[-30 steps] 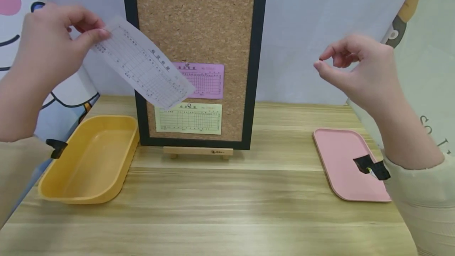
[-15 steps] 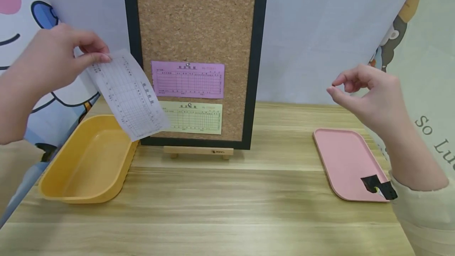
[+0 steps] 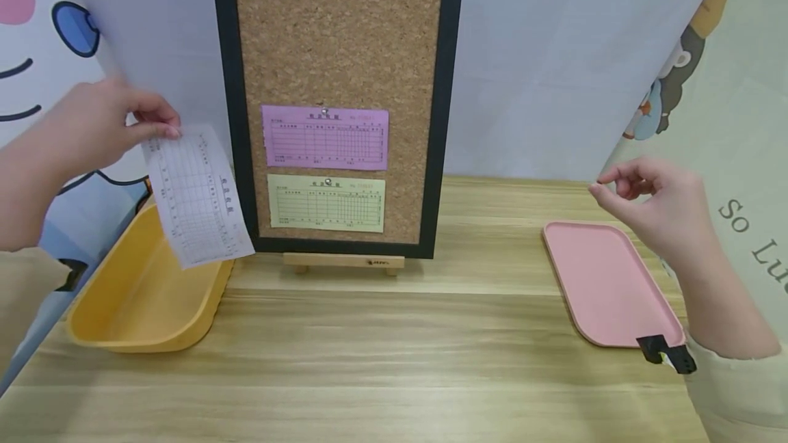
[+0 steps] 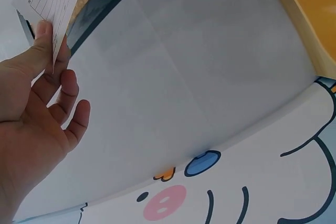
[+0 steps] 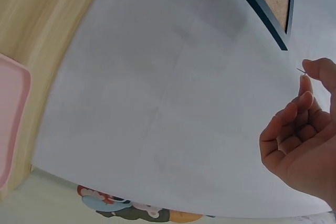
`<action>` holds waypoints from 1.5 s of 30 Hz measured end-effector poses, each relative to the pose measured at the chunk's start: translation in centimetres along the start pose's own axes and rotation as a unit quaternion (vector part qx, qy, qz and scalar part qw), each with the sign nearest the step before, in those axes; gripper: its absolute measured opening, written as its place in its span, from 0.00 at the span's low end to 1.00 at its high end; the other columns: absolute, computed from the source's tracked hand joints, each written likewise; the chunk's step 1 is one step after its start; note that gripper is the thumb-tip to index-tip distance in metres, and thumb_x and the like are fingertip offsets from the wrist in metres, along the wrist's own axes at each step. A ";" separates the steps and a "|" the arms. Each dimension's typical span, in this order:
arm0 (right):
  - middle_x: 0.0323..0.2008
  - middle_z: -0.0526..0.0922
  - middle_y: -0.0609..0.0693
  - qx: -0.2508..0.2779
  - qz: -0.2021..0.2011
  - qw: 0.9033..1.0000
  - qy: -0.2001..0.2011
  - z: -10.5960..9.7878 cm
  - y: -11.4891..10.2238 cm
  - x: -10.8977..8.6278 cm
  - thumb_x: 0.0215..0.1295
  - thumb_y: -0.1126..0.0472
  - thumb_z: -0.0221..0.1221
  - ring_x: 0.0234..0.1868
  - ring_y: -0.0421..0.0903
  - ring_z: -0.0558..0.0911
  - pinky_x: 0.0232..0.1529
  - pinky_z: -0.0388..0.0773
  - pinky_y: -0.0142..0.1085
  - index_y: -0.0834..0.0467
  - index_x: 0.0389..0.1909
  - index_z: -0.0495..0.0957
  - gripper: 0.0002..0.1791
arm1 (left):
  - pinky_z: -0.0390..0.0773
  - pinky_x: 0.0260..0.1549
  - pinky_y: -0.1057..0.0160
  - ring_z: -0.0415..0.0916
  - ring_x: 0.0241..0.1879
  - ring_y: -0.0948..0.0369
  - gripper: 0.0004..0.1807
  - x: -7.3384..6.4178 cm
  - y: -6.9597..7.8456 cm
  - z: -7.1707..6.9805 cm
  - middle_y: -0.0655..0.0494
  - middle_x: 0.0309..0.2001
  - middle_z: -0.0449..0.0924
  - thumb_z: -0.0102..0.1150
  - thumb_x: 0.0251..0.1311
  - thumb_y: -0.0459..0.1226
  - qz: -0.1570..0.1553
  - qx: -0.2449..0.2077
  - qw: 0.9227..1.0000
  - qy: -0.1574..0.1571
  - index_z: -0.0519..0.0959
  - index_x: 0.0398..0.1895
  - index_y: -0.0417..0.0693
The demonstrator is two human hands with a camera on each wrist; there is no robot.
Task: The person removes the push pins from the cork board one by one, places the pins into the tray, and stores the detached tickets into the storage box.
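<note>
Left hand (image 3: 113, 122) pinches slip (image 3: 195, 200) by upper end, above bin (image 3: 175, 339) at table's (image 3: 369, 354) left edge. Slip probably light, limp, easily creased; best held by edge. Right hand (image 3: 665, 207) pinches apparent pin (image 5: 300, 70).

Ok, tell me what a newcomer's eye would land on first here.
Probably the cork board, black-framed, at the back of the table, with a purple slip pinned above a green slip. Next, the white slip in the left grip, hanging partly in front of the yellow basin. At right, the right grip pinches a tiny pin-like thing near the pink tray.
</note>
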State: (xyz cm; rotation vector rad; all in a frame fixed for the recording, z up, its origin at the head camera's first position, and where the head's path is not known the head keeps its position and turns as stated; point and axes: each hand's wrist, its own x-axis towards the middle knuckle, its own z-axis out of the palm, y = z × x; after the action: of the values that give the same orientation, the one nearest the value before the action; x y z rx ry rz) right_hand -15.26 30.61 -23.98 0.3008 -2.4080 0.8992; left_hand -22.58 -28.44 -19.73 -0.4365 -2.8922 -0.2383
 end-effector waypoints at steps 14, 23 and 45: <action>0.21 0.71 0.36 -0.013 0.067 0.997 -0.035 0.2 5.0 -2.2 0.56 0.63 0.65 0.25 0.31 0.71 0.25 0.66 0.20 0.60 0.29 0.78 0.05 | 0.71 0.24 0.64 0.70 0.33 0.51 0.06 0.1 -2.5 2.6 0.44 0.34 0.74 0.62 0.57 0.31 0.009 0.001 1.000 -0.029 0.82 0.37 0.42; 0.23 0.72 0.37 -0.016 0.107 0.992 -0.070 0.6 7.5 -3.5 0.59 0.59 0.63 0.26 0.31 0.73 0.25 0.69 0.20 0.58 0.32 0.78 0.07 | 0.78 0.33 0.52 0.70 0.35 0.50 0.08 -0.3 -3.9 4.1 0.43 0.36 0.75 0.63 0.57 0.31 -0.003 0.000 0.998 -0.063 0.83 0.40 0.41; 0.25 0.72 0.42 -0.042 0.133 0.978 -0.154 2.2 13.6 -5.5 0.62 0.57 0.61 0.27 0.34 0.69 0.23 0.68 0.26 0.63 0.36 0.77 0.11 | 0.70 0.34 0.53 0.66 0.35 0.50 0.03 -1.5 -7.8 9.2 0.51 0.31 0.76 0.62 0.58 0.33 -0.007 0.018 0.995 -0.101 0.82 0.35 0.46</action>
State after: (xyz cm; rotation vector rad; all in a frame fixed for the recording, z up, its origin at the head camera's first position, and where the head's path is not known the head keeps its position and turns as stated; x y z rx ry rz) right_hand -16.86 39.47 -35.75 0.0907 -2.8139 0.9161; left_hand -25.17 -34.47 -29.97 -0.4578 -3.0919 -0.1521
